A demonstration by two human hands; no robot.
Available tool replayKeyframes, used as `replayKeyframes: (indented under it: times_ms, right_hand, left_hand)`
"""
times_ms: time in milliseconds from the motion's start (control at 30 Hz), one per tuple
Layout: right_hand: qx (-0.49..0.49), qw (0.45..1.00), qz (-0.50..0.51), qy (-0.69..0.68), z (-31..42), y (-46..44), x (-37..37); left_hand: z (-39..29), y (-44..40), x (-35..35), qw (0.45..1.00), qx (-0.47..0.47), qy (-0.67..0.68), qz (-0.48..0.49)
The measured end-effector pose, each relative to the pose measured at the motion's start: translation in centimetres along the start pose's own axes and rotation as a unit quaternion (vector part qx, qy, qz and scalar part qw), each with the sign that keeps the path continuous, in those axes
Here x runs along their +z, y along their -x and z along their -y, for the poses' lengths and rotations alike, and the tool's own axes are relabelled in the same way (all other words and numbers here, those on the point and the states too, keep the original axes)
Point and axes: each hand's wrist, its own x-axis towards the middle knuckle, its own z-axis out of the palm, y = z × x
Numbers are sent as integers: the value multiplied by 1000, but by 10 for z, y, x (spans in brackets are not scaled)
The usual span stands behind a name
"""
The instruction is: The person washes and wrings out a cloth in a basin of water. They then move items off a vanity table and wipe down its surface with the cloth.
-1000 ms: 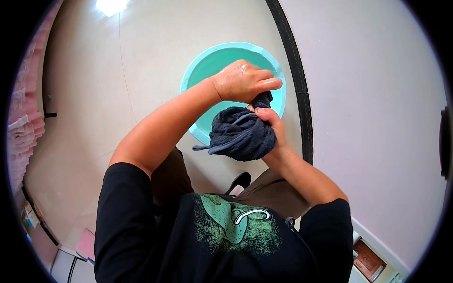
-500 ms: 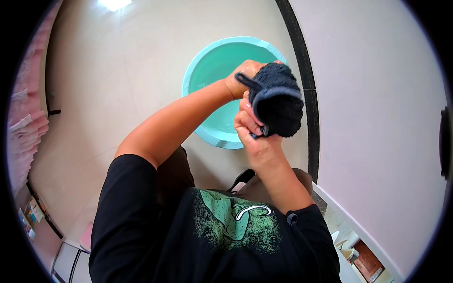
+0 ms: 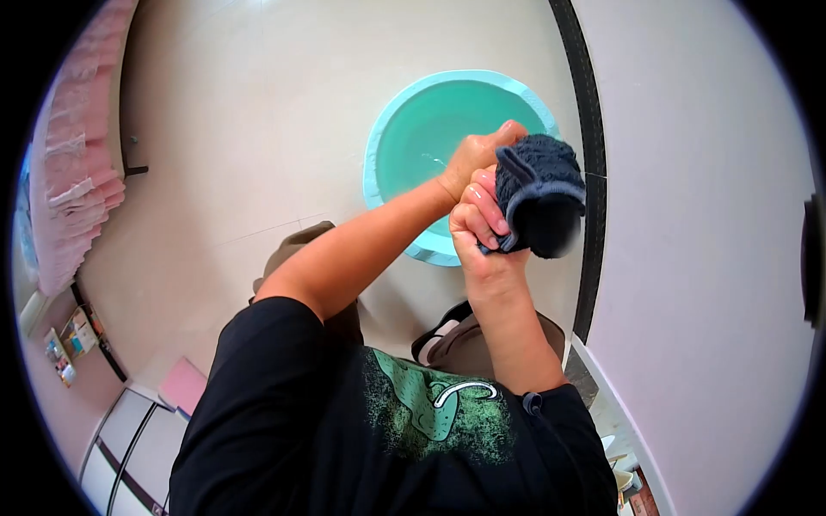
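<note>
Dark cloth gapes toward camera, long axis unclear.

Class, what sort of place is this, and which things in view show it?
Probably a home, perhaps a bedroom: pink, ruffled fabric hangs at the left, and a round turquoise plastic basin stands on smooth beige floor tiles.

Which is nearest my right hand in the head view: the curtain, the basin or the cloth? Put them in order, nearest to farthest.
1. Cloth: nearest, gripped in your right hand.
2. Basin: on the floor, past your hand.
3. Curtain: farthest, at the view's left edge.
</note>
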Motion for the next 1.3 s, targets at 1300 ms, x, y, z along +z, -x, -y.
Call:
replayKeyframes:
  times_ms: [1300]
  right_hand:
    - [-68, 761, -159, 625, 19, 112, -3]
  left_hand:
    - [-178, 72, -64, 797, -463, 379, 85]
